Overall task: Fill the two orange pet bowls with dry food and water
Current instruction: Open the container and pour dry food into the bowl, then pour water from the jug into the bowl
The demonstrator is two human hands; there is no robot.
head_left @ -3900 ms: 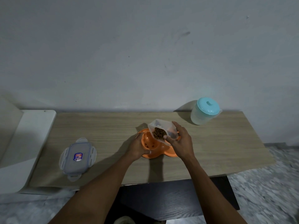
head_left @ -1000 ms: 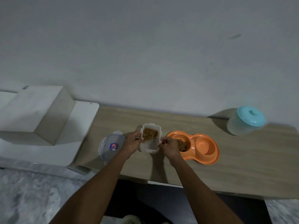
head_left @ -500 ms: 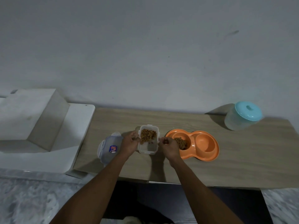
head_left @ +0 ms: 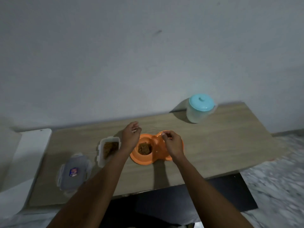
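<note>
Both hands have let go of the food container [head_left: 99, 155], now set down on the table [head_left: 222, 137], left of the orange double bowl [head_left: 141, 160]. Left hand [head_left: 130, 137] hovers over the bowl's far-left rim; right hand [head_left: 172, 143] over its right well. Fingers on both loosely curled, nothing held.

Count: one bowl unit with two wells, kibble [head_left: 144, 148] in the left one; one container, open; one loose lid [head_left: 74, 172], near left; one teal-capped jug [head_left: 197, 116], far right.

Right well mostly hidden by the right hand, contents unclear. Lid label blurred.
</note>
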